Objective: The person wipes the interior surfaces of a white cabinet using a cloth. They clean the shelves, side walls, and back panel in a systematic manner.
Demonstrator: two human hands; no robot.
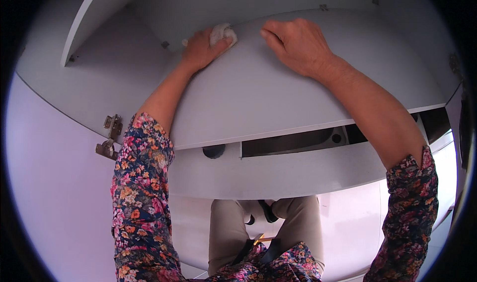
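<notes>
Inside a grey cabinet, my left hand (203, 49) is closed around a white cloth (223, 35) near the back left of the shelf board (261, 92). The cloth touches the board close to its rear edge. My right hand (296, 45) is curled over the same board, to the right of the cloth, with its fingers bent inward. No object shows in it, though the inside of the palm is hidden.
A metal hinge (110, 136) joins the cabinet side to the open door (56, 177) at left. An upright panel (80, 25) stands at upper left. Below the shelf board's front edge lie a dark gap (287, 143) and a light lower board (283, 174). Small brackets dot the back.
</notes>
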